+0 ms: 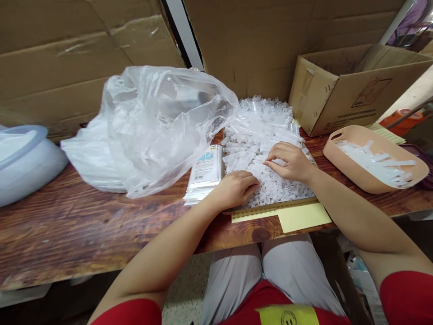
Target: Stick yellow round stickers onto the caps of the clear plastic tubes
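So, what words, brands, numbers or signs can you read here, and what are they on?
No words, brands or numbers are legible.
Smiley-face sign: yellow patch on red clothing.
Print on the stacked packets: too small.
Red mark and dark print on the cardboard box: too blurred.

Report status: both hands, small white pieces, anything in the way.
Left hand at small white pieces, fingers curled. Right hand over them, thumb and fingertip pinched. Pieces heaped loose. Plastic bag to the left, blocking neither hand.
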Demonstrator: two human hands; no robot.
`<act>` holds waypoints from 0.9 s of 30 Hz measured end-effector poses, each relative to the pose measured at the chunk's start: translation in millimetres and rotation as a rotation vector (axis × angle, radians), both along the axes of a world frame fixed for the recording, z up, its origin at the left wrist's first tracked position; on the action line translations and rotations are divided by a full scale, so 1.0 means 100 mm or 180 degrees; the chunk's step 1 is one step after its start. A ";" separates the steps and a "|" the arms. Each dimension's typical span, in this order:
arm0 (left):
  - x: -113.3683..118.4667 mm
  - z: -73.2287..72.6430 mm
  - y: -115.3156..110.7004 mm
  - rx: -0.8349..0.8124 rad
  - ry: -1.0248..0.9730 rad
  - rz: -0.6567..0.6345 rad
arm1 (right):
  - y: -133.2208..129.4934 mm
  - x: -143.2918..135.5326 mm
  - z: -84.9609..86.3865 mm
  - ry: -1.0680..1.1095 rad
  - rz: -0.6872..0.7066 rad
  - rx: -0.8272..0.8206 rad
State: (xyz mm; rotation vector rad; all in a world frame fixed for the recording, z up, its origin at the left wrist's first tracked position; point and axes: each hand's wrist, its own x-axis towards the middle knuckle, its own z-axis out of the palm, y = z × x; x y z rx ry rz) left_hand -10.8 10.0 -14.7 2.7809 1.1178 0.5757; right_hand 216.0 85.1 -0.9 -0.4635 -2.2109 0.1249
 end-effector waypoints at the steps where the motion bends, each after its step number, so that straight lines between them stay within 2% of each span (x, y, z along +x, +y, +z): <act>1: 0.00 0.00 0.00 0.0002 0.0001 0.0004 | 0.00 0.00 0.00 -0.0011 0.0004 -0.0009; 27: 0.00 0.01 0.01 -0.0043 0.0022 -0.0002 | 0.00 -0.01 -0.01 -0.0039 0.0194 -0.0063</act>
